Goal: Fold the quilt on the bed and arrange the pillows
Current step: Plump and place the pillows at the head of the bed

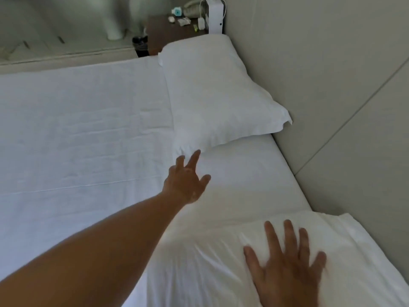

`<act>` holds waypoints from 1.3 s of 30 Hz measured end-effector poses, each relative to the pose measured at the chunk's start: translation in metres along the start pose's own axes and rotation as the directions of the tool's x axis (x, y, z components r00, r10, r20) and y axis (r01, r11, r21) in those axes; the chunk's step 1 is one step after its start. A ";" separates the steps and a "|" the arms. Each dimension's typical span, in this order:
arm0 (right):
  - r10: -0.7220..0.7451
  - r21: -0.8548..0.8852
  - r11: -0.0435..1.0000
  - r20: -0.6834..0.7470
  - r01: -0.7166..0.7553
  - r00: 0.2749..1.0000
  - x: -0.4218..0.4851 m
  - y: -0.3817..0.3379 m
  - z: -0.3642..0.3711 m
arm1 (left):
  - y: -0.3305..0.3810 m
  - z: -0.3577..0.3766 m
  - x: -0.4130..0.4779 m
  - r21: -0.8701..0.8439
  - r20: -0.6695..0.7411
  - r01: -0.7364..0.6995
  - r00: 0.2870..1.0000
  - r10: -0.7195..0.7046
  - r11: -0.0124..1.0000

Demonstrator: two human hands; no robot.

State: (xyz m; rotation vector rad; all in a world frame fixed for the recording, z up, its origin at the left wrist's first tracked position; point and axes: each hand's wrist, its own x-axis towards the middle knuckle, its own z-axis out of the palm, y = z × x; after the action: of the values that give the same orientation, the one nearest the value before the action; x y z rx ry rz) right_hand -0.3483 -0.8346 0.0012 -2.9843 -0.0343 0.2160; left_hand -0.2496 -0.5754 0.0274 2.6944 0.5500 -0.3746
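At the top centre of the frame a dark nightstand point(163, 34) stands behind the bed, with a phone point(191, 8), a white charger point(201, 23) and some small items that are too blurred to name. A padded headboard point(321, 63) fills the right side of the frame.

One pillow point(219, 91) lies in the upper centre, its long side against the headboard and its far end near the nightstand. A second pillow point(221, 269) lies at the lower right, also beside the headboard. Between the two pillows a strip of bare sheet point(243, 173) is free.

The left hand point(188, 180) reaches into this gap with fingers spread wide, holding nothing; one fingertip is just at the near edge of the far pillow. The right hand point(287, 262) presses flat on the near pillow, fingers open and spread.

The left half of the frame is flat sheet with light creases. I cannot see a quilt.
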 end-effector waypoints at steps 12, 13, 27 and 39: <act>-0.049 -0.052 0.998 -0.048 0.047 0.998 0.042 -0.002 0.060 | -0.030 0.038 0.134 0.196 -0.135 0.080 0.989 -0.054 0.977; -0.049 -0.048 0.998 -0.063 0.047 0.997 0.043 -0.001 0.062 | -0.032 0.041 0.140 0.160 -0.153 0.081 0.987 -0.056 0.984; -0.063 -0.039 0.998 -0.146 0.057 0.987 0.056 -0.004 0.075 | -0.001 -0.022 0.137 -0.064 -0.500 -0.055 0.866 0.016 0.996; -0.027 0.082 0.996 -0.024 0.029 0.999 0.024 -0.007 0.010 | 0.015 -0.042 -0.125 -0.295 -0.470 -0.211 0.881 0.051 0.932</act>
State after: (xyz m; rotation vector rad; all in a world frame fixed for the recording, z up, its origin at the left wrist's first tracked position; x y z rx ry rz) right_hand -0.3257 -0.8259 -0.0108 -2.9016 -0.0634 0.1752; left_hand -0.3463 -0.6117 0.1103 2.4524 0.4934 0.3776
